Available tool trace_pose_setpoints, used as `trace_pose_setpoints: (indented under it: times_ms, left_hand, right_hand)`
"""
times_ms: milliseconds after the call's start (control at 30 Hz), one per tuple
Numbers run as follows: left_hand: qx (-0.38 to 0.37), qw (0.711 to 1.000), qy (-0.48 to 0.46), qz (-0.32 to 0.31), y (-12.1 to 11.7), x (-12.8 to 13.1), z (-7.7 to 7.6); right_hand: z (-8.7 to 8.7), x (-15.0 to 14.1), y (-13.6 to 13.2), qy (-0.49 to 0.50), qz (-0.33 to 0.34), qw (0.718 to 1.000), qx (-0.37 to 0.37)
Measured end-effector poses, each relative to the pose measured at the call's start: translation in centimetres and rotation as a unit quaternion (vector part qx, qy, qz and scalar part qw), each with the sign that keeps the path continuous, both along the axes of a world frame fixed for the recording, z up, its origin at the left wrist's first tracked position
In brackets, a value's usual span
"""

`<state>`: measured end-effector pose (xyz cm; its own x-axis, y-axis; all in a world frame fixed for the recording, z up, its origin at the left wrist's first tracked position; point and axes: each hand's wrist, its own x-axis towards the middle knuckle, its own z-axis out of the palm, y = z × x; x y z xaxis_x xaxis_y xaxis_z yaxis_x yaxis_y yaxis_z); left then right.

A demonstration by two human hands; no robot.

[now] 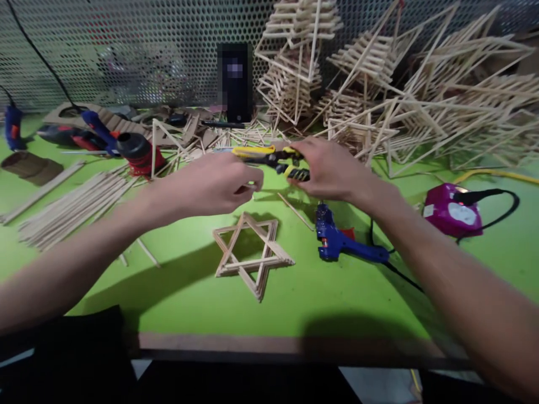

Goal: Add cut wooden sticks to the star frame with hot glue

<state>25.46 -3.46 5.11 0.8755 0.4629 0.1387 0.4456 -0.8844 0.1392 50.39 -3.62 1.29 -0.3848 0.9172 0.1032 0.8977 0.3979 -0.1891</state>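
My right hand (332, 169) is closed round the yellow-and-black handles of a pair of cutters (269, 157), held above the green table. My left hand (219, 182) is pinched shut just left of the cutter's jaws; what it holds is too small to make out. Below both hands a six-pointed star of wooden sticks (251, 252) lies flat on the table. A blue glue gun (341, 242) lies just right of the star, under my right wrist.
A bundle of loose sticks (71, 205) lies at the left. Finished stick frames (421, 95) are piled at the back right. More glue guns (101, 134) sit back left, a purple device (452, 210) with a black cable at the right. The table's front edge (269, 342) is near.
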Motion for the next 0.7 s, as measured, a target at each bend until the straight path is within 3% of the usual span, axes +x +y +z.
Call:
trace_pose_setpoints:
  times_ms: [67, 167, 300, 400, 533, 700]
  left_hand:
    - [-0.02, 1.0, 0.009, 0.02, 0.1, -1.6, -1.4]
    - [-0.061, 0.997, 0.017, 0.033, -0.4, -3.8, -2.9]
    - [-0.131, 0.987, 0.031, 0.084, -1.8, -5.7, -4.0]
    - [-0.173, 0.978, 0.032, 0.112, -2.8, -6.2, -4.4]
    - [-0.218, 0.965, 0.038, 0.139, -3.8, -6.7, -5.1]
    - [-0.195, 0.974, -0.036, 0.109, -4.8, -7.7, -6.8]
  right_hand:
    - [-1.0, -1.0, 0.8, -0.083, 0.046, 0.995, 0.009]
    - [-2.9, -2.3, 2.2, -0.107, 0.086, 0.99, -0.014]
    - [-4.6, -3.2, 3.5, -0.094, 0.083, 0.991, -0.042]
    - [-4.5, -3.3, 3.2, -0.089, 0.074, 0.992, -0.058]
    - [-2.7, -2.5, -0.1, -0.07, 0.029, 0.997, -0.012]
    - [-1.5, 0.9, -7.6, -0.035, -0.042, 0.997, 0.045]
